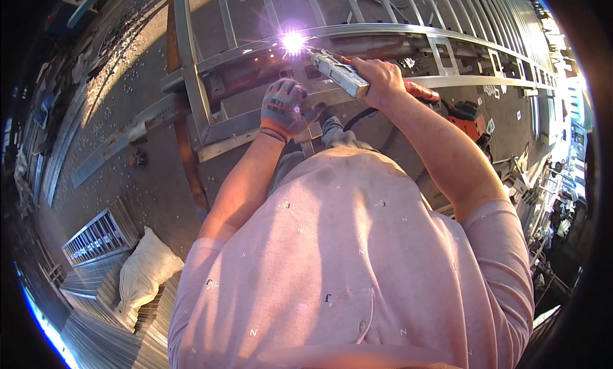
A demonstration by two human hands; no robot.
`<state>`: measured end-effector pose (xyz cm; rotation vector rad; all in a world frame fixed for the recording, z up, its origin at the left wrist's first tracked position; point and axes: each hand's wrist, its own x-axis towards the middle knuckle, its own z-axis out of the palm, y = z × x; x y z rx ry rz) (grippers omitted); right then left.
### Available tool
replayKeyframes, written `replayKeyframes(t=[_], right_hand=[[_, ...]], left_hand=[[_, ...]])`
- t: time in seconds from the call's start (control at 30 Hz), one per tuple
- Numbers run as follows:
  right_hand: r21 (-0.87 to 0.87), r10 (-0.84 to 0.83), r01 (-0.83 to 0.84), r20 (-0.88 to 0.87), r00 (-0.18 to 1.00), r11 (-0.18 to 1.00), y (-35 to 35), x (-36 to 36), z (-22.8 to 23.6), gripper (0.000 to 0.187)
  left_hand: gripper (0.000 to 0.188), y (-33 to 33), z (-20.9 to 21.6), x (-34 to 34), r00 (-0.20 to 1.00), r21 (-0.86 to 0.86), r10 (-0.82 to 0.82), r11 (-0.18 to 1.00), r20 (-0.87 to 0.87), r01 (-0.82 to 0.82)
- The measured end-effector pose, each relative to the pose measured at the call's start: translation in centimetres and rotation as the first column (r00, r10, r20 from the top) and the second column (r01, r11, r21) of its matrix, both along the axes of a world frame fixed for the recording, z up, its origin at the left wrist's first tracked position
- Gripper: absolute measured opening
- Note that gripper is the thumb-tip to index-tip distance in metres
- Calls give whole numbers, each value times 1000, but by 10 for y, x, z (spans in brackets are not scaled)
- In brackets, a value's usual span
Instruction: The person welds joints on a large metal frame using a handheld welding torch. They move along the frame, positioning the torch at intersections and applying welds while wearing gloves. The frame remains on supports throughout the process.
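In the head view, we see the bare right hand point(381, 82) wrapped firmly around a white torch point(341, 74), whose tip points into a bright flash point(294, 42) at the metal frame point(357, 29). Just below the flash, the gloved left hand point(283, 106) is curled near the frame; we cannot tell whether it grips anything.

Metalworking workshop: bright welding arc point(294, 43), barred metal frame point(383, 29), stacked metal lengths point(96, 285).
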<state>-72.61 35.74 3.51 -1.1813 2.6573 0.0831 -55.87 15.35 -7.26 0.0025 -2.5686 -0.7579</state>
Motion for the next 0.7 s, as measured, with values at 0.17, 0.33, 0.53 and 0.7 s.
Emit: replayKeyframes(t=[0.17, 0.33, 0.53, 0.7], right_hand=[[-111, 32, -28, 33, 999, 993, 22, 0, 12, 47], [-48, -55, 59, 76, 996, 997, 43, -3, 24, 45], [-29, -116, 119, 69, 991, 993, 49, -10, 22, 39], [-14, -135, 136, 73, 988, 991, 46, -15, 13, 38]], left_hand=[[51, -1, 2, 1, 999, -7, 0, 1000, 38, 0], [46, 0, 4, 0, 999, 12, -18, 1000, -37, 19], [45, 0, 6, 0, 1000, 14, -20, 1000, -10, 20], [44, 1, 7, 1, 1000, -2, -13, 1000, 13, 14]])
